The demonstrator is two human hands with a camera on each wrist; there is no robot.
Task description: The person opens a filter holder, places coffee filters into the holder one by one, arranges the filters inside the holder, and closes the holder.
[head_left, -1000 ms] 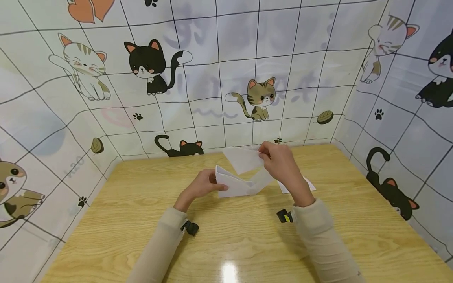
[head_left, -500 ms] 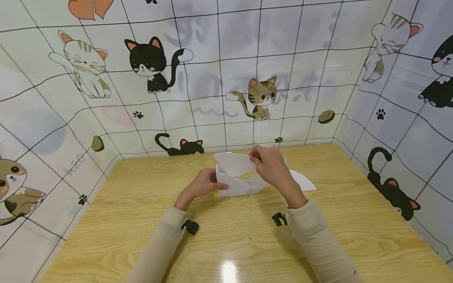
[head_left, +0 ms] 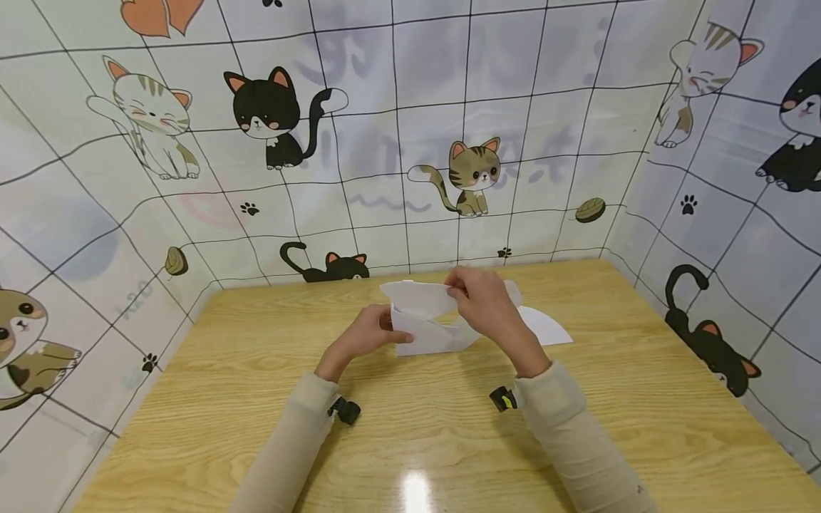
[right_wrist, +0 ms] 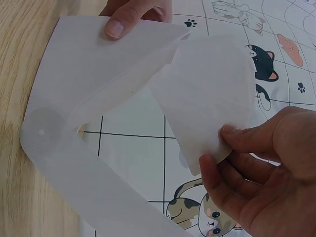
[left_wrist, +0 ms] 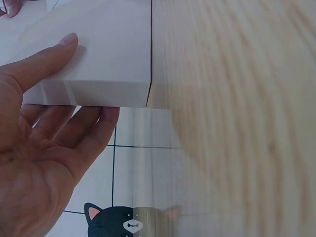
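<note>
My left hand (head_left: 372, 332) grips one end of a thin white carton (head_left: 430, 336), thumb on its front face and fingers behind. In the right wrist view the carton (right_wrist: 94, 64) gapes along one slanted edge, and a long strip-like flap (right_wrist: 118, 182) folds out beside a round clear sticker (right_wrist: 42, 131). My right hand (head_left: 484, 303) pinches a fan-shaped white paper (head_left: 420, 298), like a cone coffee filter, between thumb and fingers. The far side of this paper (right_wrist: 207, 89) overlaps the carton's gaping edge in the right wrist view.
Another fan-shaped white paper (head_left: 545, 326) lies on the wooden table (head_left: 410, 427) to the right, partly behind my right forearm. A white cloth wall (head_left: 385, 142) with cat drawings stands along the table's back and sides.
My right hand has moved left and slightly down, bringing the fan-shaped paper over the carton's opening. More of the paper on the table shows. My left hand stays in place.
</note>
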